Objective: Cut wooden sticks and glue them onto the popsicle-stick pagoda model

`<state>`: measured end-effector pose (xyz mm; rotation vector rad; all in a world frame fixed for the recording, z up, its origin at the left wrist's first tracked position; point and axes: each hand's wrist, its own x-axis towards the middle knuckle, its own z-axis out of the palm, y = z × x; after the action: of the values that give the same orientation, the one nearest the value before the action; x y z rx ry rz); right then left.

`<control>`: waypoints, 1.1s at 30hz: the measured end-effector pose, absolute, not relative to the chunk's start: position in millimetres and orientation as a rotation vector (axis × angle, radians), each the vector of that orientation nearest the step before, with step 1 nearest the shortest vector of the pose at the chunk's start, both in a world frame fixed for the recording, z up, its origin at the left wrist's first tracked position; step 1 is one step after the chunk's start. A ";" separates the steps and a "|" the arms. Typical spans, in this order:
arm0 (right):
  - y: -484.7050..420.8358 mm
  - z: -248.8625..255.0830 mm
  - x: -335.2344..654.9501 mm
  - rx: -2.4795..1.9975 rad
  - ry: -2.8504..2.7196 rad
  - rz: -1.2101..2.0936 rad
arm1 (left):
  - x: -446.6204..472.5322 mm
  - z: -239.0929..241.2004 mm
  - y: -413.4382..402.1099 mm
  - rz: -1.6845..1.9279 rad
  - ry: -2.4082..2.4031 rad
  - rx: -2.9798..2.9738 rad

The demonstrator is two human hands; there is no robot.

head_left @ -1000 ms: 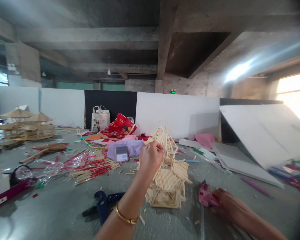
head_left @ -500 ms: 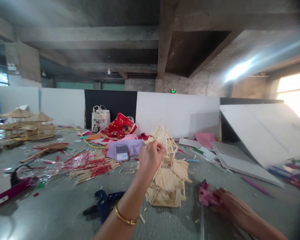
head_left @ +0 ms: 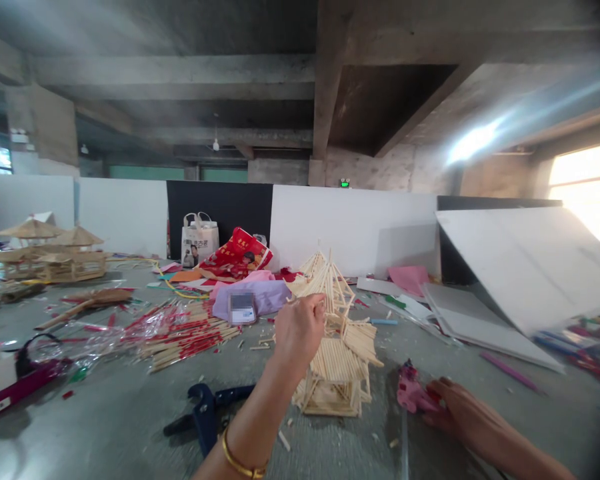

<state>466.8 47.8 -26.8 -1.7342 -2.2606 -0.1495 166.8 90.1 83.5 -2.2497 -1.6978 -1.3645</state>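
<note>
**Head view.** The left hand (head_left: 299, 330), with a gold bangle (head_left: 240, 463) on the wrist, is raised and closed, its fingers curled and pinching the lower end of a slanted panel of wooden sticks (head_left: 313, 283) at the upper part of the stick pagoda model (head_left: 335, 373). The model stands upright on the concrete floor (head_left: 105, 407), directly beyond the left hand. The right hand (head_left: 460, 417) lies low at the right of the model, well apart from it — fingers curled around a pink hot-glue gun (head_left: 411, 393); the exact grip is partly hidden.

Nearby items:
- A blue-handled clamp tool (head_left: 207, 413) lies just left of the model's base.
- A blurred phone (head_left: 242, 309) rests on a lilac cloth (head_left: 250, 300) beyond the left hand.
- Loose red-marked sticks (head_left: 187, 337) lie in plastic wrap further left.

Completed stick pavilions (head_left: 50, 267) stand at the far left. White boards (head_left: 530, 267) lean at the right — near a red packet (head_left: 235, 253) and a tote bag (head_left: 199, 243) along the back wall.
</note>
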 end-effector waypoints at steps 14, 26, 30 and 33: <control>47.7 -29.0 467.8 -1.719 -2.242 -0.154 | 165.9 82.9 91.2 -1.360 -1.654 -2.243; 47.4 8.5 451.8 -1.626 -2.089 -0.197 | 156.0 82.6 76.7 -1.429 -1.598 -2.284; 44.4 65.9 391.3 -1.377 -2.059 -0.252 | 149.0 77.7 70.8 -1.416 -1.575 -2.317; 53.2 96.5 346.7 -1.286 -2.038 -0.273 | 139.8 72.9 65.4 -1.408 -1.547 -2.352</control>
<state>346.7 53.2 96.5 -1.2856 -2.0385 -0.2731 139.8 65.4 72.9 -2.3520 -1.5469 -1.4079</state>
